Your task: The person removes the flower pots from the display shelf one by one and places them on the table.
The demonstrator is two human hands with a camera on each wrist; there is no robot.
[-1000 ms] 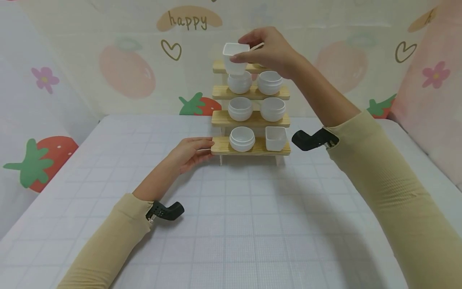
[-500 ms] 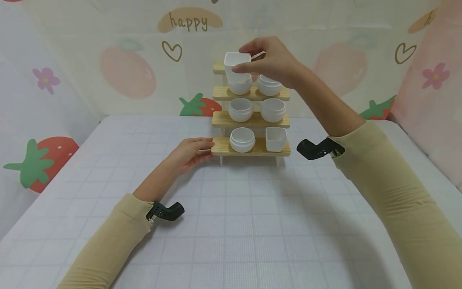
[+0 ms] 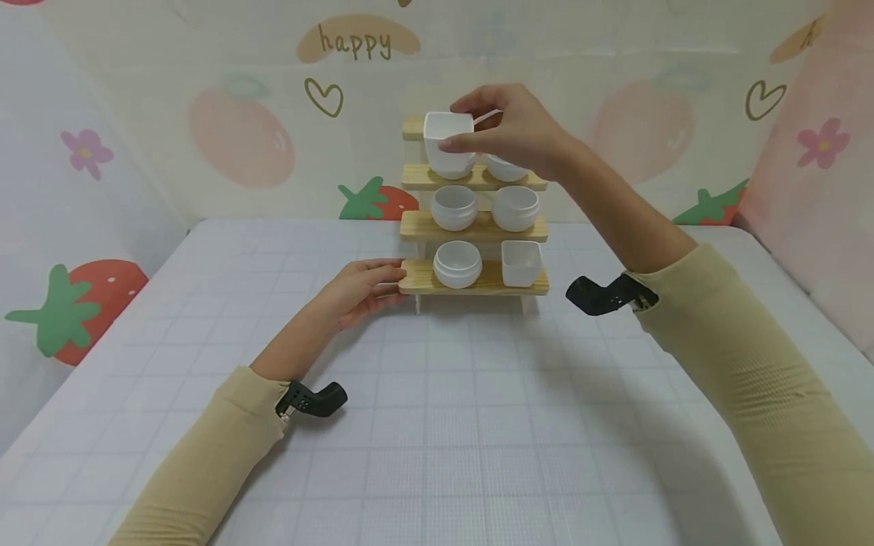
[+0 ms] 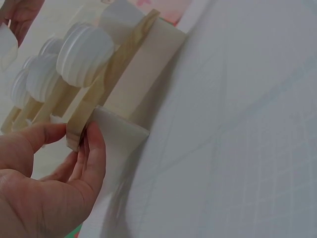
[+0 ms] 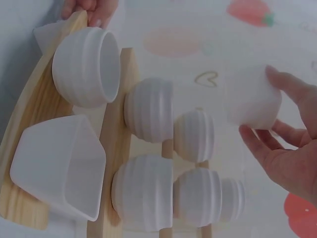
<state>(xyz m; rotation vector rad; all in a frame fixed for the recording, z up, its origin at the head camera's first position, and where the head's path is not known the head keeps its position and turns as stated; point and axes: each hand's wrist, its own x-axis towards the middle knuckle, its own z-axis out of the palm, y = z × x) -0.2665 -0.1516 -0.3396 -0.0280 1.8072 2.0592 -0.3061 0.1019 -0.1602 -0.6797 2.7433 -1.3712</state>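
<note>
My right hand (image 3: 526,133) pinches a white square pot (image 3: 444,152) by its side, thumb at the front. In the head view this pot overlaps the top board and a round pot behind it; in the right wrist view the held pot (image 5: 255,99) stands apart from the stand. My left hand (image 3: 362,292) grips the left end of the lowest board (image 3: 423,280) of a tiered wooden stand. In the left wrist view the thumb lies above the board's end (image 4: 81,124) and the fingers below. White round pots (image 3: 457,264) stand on the boards.
Another white square pot (image 3: 522,263) stands at the right of the lowest board. On the top step, a small white pot (image 5: 233,199) shows in the right wrist view. The stand rests on a table with a checked white cover (image 3: 451,425), before a printed backdrop (image 3: 246,136).
My right hand has come down with the square pot, from above the top board to in front of it. My left hand stays at the lowest board's end.
</note>
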